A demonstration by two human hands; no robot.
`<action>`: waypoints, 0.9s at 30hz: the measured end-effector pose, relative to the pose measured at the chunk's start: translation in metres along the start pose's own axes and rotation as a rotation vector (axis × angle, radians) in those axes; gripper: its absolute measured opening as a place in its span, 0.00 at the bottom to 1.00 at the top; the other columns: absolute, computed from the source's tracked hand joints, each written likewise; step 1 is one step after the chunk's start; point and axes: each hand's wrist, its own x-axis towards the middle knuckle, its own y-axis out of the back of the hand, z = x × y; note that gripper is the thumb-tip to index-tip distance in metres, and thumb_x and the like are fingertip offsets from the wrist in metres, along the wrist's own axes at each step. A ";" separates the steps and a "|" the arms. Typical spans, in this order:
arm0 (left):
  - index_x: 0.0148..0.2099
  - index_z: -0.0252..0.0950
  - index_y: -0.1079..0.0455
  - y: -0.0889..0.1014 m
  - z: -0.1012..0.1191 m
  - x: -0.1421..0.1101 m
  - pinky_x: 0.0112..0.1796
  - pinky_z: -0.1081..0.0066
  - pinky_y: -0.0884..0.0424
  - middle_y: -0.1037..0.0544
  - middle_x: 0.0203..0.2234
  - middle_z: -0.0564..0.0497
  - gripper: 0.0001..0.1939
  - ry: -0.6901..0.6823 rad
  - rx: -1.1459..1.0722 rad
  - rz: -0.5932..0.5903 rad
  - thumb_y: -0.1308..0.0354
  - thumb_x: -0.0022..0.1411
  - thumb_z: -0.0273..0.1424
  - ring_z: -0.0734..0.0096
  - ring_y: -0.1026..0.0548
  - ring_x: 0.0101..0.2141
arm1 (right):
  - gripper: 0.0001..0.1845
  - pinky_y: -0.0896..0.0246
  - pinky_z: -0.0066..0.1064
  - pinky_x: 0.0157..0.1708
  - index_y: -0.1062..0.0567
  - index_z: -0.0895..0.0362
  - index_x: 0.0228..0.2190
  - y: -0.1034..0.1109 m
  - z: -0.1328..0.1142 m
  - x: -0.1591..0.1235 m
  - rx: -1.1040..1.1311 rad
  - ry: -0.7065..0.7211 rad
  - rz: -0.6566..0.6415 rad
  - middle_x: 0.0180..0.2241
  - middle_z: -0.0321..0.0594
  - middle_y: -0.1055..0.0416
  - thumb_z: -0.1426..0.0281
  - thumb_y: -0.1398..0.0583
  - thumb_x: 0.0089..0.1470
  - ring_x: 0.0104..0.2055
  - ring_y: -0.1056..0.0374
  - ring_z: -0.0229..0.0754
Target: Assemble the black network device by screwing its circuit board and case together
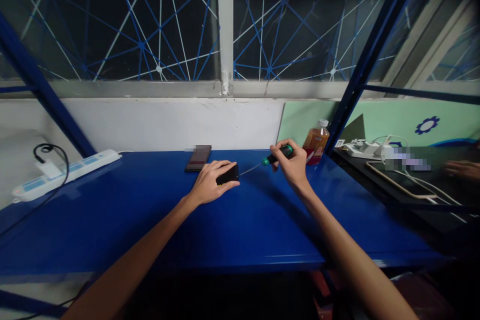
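Note:
My left hand (215, 181) is wrapped over a small black box-shaped object (229, 175) on the blue table, fingers along its far side and thumb along its near side. What exactly the object is, I cannot make out. In my right hand (290, 162) is a screwdriver (278, 155) with a green and black handle. Its thin shaft slopes down to the left, and the tip is at or close to the right end of the black object. Just behind my left hand lies a dark phone-like slab (198, 158).
A white power strip (67, 175) with a plug and black cable lies at the left. Behind my right hand stands a bottle (317, 142) of reddish drink. On the black table at right are a phone (401, 180), white cables and another person's hand (463, 170). Blue posts flank the blue table (150, 240).

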 end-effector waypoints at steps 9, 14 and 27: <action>0.61 0.48 0.36 -0.002 0.002 0.000 0.50 0.50 0.35 0.27 0.52 0.47 0.28 -0.004 -0.007 0.016 0.43 0.62 0.49 0.55 0.30 0.51 | 0.12 0.41 0.26 0.15 0.32 0.55 0.29 0.000 -0.002 -0.002 -0.020 -0.001 -0.042 0.14 0.28 0.36 0.61 0.37 0.53 0.13 0.36 0.35; 0.60 0.47 0.35 -0.003 0.001 0.000 0.50 0.50 0.35 0.26 0.52 0.47 0.27 -0.004 0.003 0.036 0.42 0.61 0.49 0.55 0.29 0.50 | 0.08 0.37 0.28 0.18 0.34 0.54 0.35 0.004 -0.002 -0.001 0.120 0.002 -0.173 0.24 0.33 0.28 0.64 0.41 0.55 0.16 0.34 0.34; 0.60 0.45 0.35 -0.001 0.003 0.000 0.51 0.51 0.34 0.26 0.52 0.47 0.27 0.011 -0.008 0.086 0.42 0.62 0.48 0.56 0.29 0.50 | 0.17 0.41 0.27 0.15 0.32 0.55 0.41 -0.002 -0.008 -0.006 -0.034 0.004 -0.032 0.12 0.25 0.38 0.60 0.38 0.53 0.12 0.37 0.36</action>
